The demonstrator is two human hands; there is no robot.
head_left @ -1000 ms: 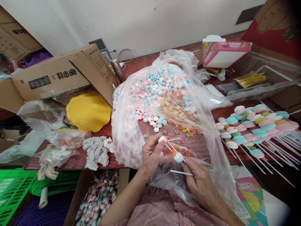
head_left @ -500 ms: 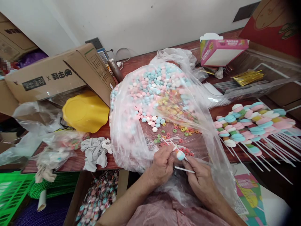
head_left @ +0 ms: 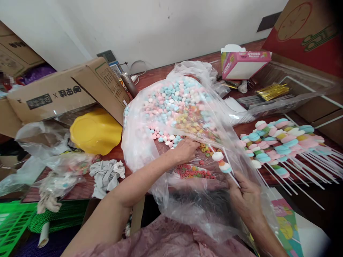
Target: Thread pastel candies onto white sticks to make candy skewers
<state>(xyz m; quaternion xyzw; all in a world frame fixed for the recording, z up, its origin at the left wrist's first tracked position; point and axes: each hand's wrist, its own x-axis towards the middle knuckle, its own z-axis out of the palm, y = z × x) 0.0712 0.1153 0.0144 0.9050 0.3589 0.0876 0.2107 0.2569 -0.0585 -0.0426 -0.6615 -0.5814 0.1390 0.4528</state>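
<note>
My right hand (head_left: 245, 196) is closed around a marshmallow skewer (head_left: 225, 167), a white stick threaded with white and blue marshmallows and an orange-coloured piece between them. A second, bare white stick (head_left: 227, 157) stands up from the same grip. My left hand (head_left: 187, 150) reaches over the plastic bag, fingertips drawn together beside the yellow and orange ring candies (head_left: 207, 150); anything between them is hidden. Pink, white and blue marshmallows (head_left: 167, 137) lie just beyond it. Red ring candies (head_left: 191, 171) are spread nearer me.
Finished marshmallow skewers (head_left: 284, 142) are piled at the right. A clear tray (head_left: 302, 96) holds sticks and gold ties (head_left: 273, 91). On the left are a yellow scalloped container (head_left: 95, 132), a cardboard box (head_left: 50, 91) and grey cloth (head_left: 107, 175). A pink box (head_left: 245, 64) stands behind.
My left hand has left the skewer and moved forward to the ring candies. My right hand has shifted right with the skewer, which now shows another white marshmallow at its upper end.
</note>
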